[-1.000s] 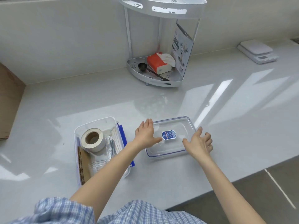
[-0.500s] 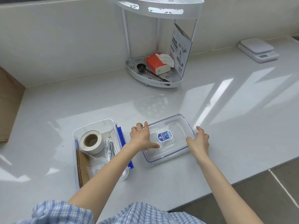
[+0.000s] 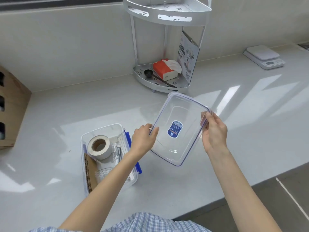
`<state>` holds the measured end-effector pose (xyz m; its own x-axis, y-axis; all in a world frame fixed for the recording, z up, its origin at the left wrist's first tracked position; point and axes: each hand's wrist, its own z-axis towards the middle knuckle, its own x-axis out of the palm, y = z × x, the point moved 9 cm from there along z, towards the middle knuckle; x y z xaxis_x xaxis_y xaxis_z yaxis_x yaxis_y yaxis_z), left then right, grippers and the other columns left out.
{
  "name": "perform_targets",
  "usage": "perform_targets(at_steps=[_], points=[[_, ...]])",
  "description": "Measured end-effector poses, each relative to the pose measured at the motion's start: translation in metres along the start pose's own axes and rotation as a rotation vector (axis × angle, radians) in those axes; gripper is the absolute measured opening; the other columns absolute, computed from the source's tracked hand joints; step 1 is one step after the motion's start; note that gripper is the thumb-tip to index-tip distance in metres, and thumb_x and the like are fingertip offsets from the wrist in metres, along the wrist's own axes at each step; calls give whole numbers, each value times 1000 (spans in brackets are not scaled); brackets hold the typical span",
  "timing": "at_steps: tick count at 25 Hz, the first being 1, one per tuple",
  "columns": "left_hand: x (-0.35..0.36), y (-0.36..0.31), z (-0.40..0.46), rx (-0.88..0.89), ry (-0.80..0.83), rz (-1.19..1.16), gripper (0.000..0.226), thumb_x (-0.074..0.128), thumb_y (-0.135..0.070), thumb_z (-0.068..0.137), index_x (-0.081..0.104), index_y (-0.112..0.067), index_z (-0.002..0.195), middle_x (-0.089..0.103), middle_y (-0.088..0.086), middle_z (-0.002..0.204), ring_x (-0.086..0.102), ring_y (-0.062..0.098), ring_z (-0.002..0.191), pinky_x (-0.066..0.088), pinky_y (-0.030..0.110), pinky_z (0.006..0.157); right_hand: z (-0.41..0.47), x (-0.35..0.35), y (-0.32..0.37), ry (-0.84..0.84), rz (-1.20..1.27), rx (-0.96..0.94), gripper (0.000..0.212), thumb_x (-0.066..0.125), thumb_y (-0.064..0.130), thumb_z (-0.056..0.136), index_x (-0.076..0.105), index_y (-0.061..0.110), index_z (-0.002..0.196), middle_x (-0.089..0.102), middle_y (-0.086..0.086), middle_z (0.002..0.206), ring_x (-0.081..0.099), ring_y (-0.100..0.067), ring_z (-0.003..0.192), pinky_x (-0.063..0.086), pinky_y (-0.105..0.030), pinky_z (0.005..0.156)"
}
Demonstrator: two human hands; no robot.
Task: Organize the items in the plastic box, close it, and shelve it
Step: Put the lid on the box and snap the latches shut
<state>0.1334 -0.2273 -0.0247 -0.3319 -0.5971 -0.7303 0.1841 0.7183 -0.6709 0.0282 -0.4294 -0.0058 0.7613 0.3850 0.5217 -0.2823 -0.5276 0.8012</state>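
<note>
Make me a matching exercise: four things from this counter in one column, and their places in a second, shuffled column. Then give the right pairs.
Things:
1. clear lid
2. roll of tape
3. tissue pack
4. kitchen scale

Places:
A. on the bottom tier of the corner rack
B. far right of the counter, by the wall
C. held between the left hand and right hand
D. inside the open plastic box

Pairs: 1-C, 2-D, 3-A, 4-B
</note>
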Motion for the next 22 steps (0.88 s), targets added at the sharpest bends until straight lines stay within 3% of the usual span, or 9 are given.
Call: perform_targets(at_steps=[4, 6, 8, 11, 14, 16, 19, 22], points=[[-48, 4, -12, 65, -193, -100, 35, 41, -30, 93, 60, -1, 92, 63, 19, 92, 53, 35, 91, 33, 33, 73, -10, 43, 4, 150, -24, -5, 27, 38, -9, 89, 60, 5, 97, 64, 2, 80, 67, 2, 64, 53, -8, 67], [-68, 18, -20, 21, -281, -161, 34, 41, -27, 93, 60, 1, 93, 63, 20, 95, 52, 36, 94, 37, 36, 78, -20, 66, -8, 252, -96, 27, 34, 38, -7, 91, 49, 2, 123, 61, 1, 93, 66, 0, 73, 54, -11, 72], [-87, 39, -31, -60, -370, -222, 33, 41, -26, 94, 60, 1, 95, 63, 21, 98, 52, 37, 99, 39, 41, 85, -39, 89, -33, 358, -241, 78, 42, 38, -3, 93, 35, 1, 135, 59, -1, 105, 63, -4, 83, 53, -15, 77], [-113, 72, -52, -176, -441, -267, 32, 42, -28, 93, 60, -1, 94, 64, 19, 98, 54, 34, 96, 39, 38, 84, -74, 113, -75, 508, -470, 107, 47, 38, 2, 95, 29, 3, 141, 56, -9, 116, 62, -11, 91, 53, -14, 80], [-133, 104, -78, -236, -443, -269, 27, 45, -30, 91, 62, -10, 86, 62, 9, 88, 53, 25, 84, 32, 27, 72, -98, 127, -108, 594, -681, 131, 30, 37, 9, 96, 42, 15, 125, 56, -12, 124, 58, -17, 102, 47, -27, 95], [-136, 118, -95, -255, -456, -194, 27, 44, -29, 91, 63, -10, 93, 53, 6, 88, 46, 22, 79, 25, 22, 66, -105, 129, -129, 640, -872, 131, 25, 35, 14, 96, 46, 16, 119, 54, -10, 132, 55, -19, 113, 40, -32, 101], [-127, 136, -113, -312, -448, -162, 27, 45, -29, 91, 62, -10, 101, 46, 4, 92, 46, 23, 76, 27, 21, 69, -113, 131, -152, 670, -1118, 85, 48, 36, 20, 94, 28, 11, 141, 39, -5, 147, 40, -21, 133, 30, -33, 111], [-121, 144, -122, -342, -412, -167, 25, 45, -29, 91, 63, -14, 98, 42, -1, 88, 50, 23, 75, 30, 24, 71, -115, 129, -164, 696, -1238, 80, 56, 39, 21, 92, 21, 10, 144, 32, -6, 152, 33, -23, 138, 28, -35, 112]])
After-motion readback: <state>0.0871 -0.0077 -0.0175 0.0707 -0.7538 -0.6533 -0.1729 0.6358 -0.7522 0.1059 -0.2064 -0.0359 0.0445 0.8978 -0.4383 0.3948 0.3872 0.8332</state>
